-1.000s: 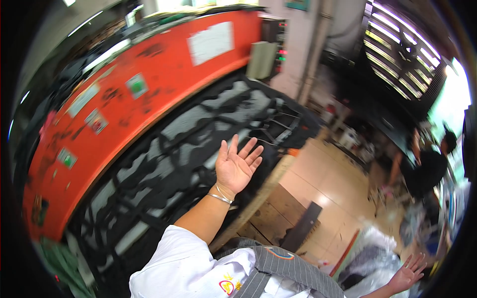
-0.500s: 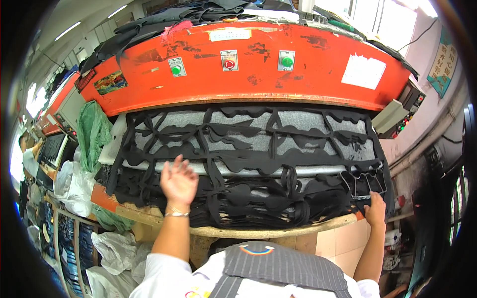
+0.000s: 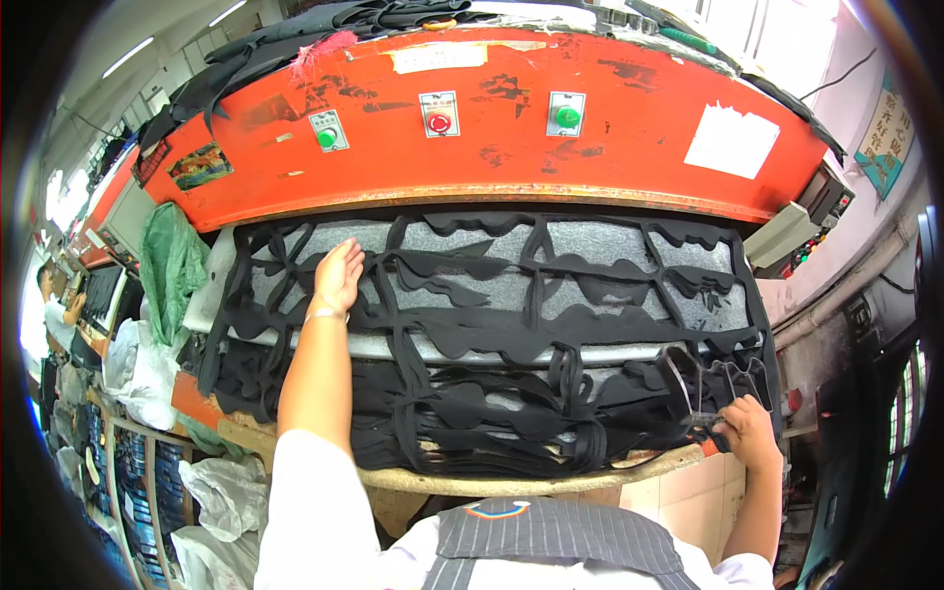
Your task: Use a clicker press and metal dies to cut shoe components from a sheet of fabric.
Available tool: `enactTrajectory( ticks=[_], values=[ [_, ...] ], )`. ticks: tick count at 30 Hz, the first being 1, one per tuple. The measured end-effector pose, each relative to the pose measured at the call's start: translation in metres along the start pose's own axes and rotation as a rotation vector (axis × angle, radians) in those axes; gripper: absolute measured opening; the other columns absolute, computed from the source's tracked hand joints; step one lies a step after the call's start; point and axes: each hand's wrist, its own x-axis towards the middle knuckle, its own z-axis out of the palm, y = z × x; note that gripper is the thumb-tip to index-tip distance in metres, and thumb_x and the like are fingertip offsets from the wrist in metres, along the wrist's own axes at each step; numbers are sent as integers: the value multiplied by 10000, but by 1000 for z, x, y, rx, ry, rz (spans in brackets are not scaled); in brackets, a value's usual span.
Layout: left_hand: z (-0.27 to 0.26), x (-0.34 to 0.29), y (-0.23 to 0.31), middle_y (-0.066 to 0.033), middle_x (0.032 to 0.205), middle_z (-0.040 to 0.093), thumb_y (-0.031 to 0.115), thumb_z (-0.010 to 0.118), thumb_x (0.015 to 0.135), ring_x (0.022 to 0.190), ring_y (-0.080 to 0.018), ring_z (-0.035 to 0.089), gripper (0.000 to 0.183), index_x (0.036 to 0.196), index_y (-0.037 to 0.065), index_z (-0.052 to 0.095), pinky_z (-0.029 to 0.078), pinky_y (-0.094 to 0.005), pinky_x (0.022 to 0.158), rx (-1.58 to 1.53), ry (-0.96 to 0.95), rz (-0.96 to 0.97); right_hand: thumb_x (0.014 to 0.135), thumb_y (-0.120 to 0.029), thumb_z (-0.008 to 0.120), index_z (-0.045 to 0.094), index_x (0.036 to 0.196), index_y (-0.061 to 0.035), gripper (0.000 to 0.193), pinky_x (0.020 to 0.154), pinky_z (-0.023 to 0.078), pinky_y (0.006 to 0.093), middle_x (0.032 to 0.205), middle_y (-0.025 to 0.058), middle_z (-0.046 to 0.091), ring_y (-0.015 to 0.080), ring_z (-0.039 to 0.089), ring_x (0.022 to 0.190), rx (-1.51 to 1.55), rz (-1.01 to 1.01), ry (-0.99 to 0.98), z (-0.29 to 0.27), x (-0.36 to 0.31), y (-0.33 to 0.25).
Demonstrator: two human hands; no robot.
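My left hand (image 3: 339, 278) reaches out over the left part of the bed, fingers stretched and nothing seen in it. Under and around it lies a web of black cut-out fabric (image 3: 462, 323), wavy strips with grey bed surface showing through the gaps. At the right front corner, my right hand (image 3: 750, 431) is closed on the near edge of a metal cutting die (image 3: 723, 379), an open frame of thin bent strips. The die looks tilted above the black fabric there. My right fingertips are partly hidden against it.
A red press beam (image 3: 492, 128) with green and red buttons spans the far side. A wooden front edge (image 3: 472, 482) borders the bed. A control box (image 3: 801, 231) stands at right. At left are a green sack (image 3: 172, 270) and white plastic bags (image 3: 147, 369).
My left hand has moved farther away over the fabric, its forearm now stretched across the bed. The die has tipped up in my right hand and shifted slightly. The view has moved a little.
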Motion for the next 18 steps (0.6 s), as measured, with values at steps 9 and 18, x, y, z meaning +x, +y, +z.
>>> enactTrajectory(
  ticks=[9, 18],
  values=[
    [80, 128, -46, -195, 1146, 603, 221, 629, 902, 1002, -327, 627, 405, 1222, 11, 497, 544, -461, 812, 96, -261, -405, 676, -195, 696, 679, 830, -147, 162, 667, 486, 346, 816, -17, 623, 221, 588, 757, 35, -334, -461, 43, 44, -144],
    [15, 152, -41, -23, 712, 505, 265, 631, 913, 594, -117, 465, 234, 868, 52, 544, 399, -287, 497, 490, -321, -275, 793, -402, 733, 631, 1088, -8, 503, 833, 497, 390, 949, 176, 658, 340, 626, 927, 297, 84, -452, 44, 242, -193]
  ],
)
